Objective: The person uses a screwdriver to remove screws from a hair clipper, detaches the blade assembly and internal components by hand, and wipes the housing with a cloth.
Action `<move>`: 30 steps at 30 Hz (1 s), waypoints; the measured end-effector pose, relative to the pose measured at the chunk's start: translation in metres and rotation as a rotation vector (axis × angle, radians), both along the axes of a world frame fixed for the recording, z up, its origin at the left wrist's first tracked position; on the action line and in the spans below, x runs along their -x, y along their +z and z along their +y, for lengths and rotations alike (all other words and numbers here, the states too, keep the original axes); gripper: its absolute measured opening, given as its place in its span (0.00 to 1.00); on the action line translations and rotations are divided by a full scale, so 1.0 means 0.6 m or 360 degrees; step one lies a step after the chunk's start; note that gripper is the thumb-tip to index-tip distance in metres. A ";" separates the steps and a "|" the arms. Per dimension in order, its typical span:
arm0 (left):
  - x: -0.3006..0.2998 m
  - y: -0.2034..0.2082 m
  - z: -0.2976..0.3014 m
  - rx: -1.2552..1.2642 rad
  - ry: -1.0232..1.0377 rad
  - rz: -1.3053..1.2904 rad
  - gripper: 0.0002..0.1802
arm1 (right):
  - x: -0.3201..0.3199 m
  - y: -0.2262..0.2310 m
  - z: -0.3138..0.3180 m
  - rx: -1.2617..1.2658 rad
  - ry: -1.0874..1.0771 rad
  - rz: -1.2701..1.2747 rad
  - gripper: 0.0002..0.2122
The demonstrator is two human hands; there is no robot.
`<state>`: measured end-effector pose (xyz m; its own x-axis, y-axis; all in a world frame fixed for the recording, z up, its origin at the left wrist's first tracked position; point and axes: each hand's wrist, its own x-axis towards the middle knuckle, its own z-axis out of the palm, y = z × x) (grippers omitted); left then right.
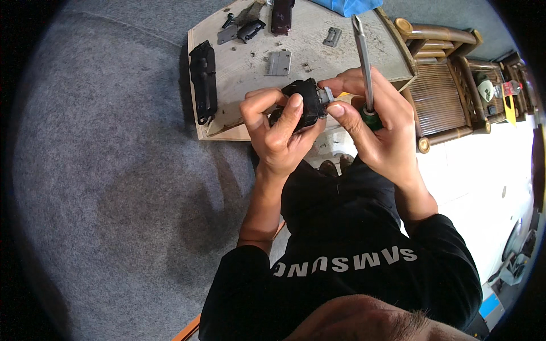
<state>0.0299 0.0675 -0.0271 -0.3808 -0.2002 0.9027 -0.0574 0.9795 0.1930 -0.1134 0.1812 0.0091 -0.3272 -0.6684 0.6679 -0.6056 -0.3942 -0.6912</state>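
Observation:
My left hand (277,132) is closed around a black blocky device part (303,101), thumb on its upper face. A small grey piece (325,95) sticks out of the part's right end, and the thumb and forefinger of my right hand (382,122) are at it. That same hand holds a screwdriver (364,59) in the palm. Its long metal shaft points away from me; part of the green handle shows below, and the rest is hidden by the fingers. Both hands are over the near edge of a wooden table (242,74).
On the table lie a long black casing (203,79), a grey metal plate (279,63), a small metal bracket (333,37), a black curved part (251,30), a dark reddish shell (282,17) and tiny screws. A blue bag (350,5) rests at the far edge. A bamboo chair (441,85) stands right.

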 end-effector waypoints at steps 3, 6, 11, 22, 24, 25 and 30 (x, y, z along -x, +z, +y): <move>-0.005 0.002 -0.001 0.0040 0.0048 -0.0061 0.42 | -0.003 0.011 0.009 -0.0164 0.0034 -0.0197 0.12; -0.001 -0.002 -0.002 0.0022 0.0035 -0.0018 0.44 | 0.001 0.022 0.017 -0.0368 0.0128 -0.0368 0.12; 0.001 0.000 -0.003 0.0066 0.0003 0.0007 0.47 | 0.004 0.021 0.019 -0.0472 0.0204 -0.0583 0.12; -0.006 0.009 -0.006 0.0164 -0.0004 -0.0095 0.47 | 0.004 0.019 0.023 -0.0453 0.0306 -0.0779 0.13; -0.005 0.012 -0.004 0.0156 -0.0001 -0.0098 0.47 | 0.002 0.019 0.023 -0.0475 0.0308 -0.0818 0.13; -0.004 0.013 -0.003 0.0147 0.0001 -0.0101 0.47 | 0.000 0.018 0.023 -0.0455 0.0321 -0.0865 0.13; -0.001 0.007 -0.006 0.0144 -0.0025 -0.0057 0.45 | -0.006 0.013 0.021 -0.0400 0.0301 -0.0902 0.13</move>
